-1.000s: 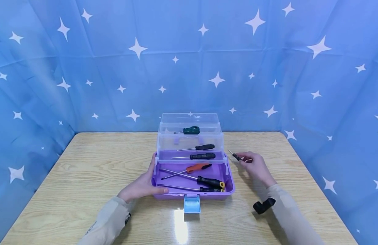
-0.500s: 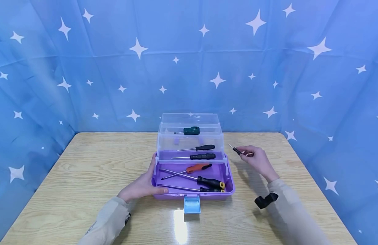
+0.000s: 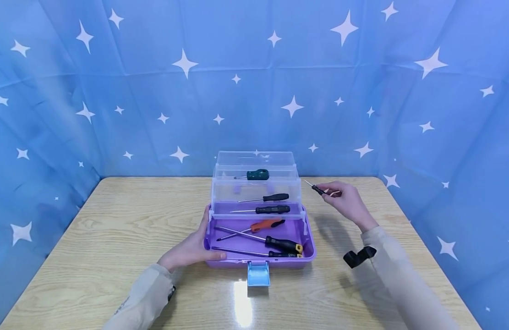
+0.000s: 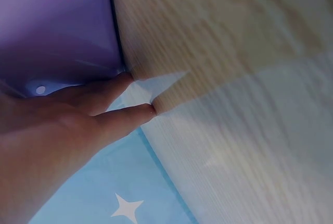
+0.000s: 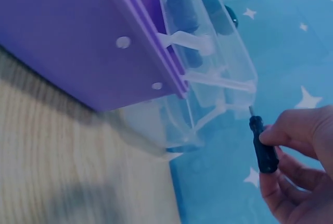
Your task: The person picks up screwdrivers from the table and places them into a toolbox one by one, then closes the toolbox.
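A purple toolbox [image 3: 260, 263] stands on the table with its clear stacked trays folded up and back. My left hand [image 3: 192, 250] holds its front left corner, the thumb on the front rim and the fingers along the left side. In the left wrist view, two fingertips [image 4: 145, 112] reach down past the purple wall. Beyond the box's right side, my right hand [image 3: 347, 201] pinches a small black screwdriver [image 5: 264, 146] in the air, its tip toward the trays. A black and yellow screwdriver [image 3: 279, 244], an orange screwdriver [image 3: 266, 225] and another black one [image 3: 281, 255] lie in the bottom.
The clear trays hold a green stubby screwdriver [image 3: 258, 174] and two black screwdrivers, one in the middle [image 3: 275, 197] and one lower [image 3: 272, 209]. A blue latch [image 3: 258, 275] hangs at the box front. Behind the wooden table [image 3: 134, 220] hangs a blue star-patterned cloth [image 3: 238, 105].
My right hand has risen and moved slightly back, away from the head camera, with the small screwdriver still pinched. The left hand and the toolbox have stayed in place.
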A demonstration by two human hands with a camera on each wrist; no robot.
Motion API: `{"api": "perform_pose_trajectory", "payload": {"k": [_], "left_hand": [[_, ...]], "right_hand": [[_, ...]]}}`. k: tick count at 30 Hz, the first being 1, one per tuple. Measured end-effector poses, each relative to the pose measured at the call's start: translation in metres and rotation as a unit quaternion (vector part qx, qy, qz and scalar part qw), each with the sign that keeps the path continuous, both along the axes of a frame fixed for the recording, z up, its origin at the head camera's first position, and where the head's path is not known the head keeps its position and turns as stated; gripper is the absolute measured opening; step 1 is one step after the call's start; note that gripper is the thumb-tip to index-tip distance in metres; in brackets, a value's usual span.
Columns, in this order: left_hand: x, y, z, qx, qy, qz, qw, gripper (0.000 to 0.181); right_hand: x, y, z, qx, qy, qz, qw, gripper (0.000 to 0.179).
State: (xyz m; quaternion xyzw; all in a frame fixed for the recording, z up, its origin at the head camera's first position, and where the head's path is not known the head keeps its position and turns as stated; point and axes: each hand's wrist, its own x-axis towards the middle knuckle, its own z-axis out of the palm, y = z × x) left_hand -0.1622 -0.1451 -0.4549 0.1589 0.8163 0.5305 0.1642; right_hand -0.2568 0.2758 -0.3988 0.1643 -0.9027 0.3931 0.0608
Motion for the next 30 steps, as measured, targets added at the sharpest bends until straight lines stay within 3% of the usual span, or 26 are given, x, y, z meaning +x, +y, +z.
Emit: {"api": "perform_pose_trajectory", "payload": {"k": [16,30], "left_hand": [[-0.005,-0.001,0.003,-0.005,0.004,-0.003,1.0,0.133],[0.001,0.0,0.0,0.0,-0.008,0.006,1.0,0.133]], "right_hand": [[-0.013,-0.014,0.024,0.015,0.026,0.011,0.9995,0.027],[-0.025,-0.046,0.045,0.036,0.03,0.068,0.9966,0.028]]}}
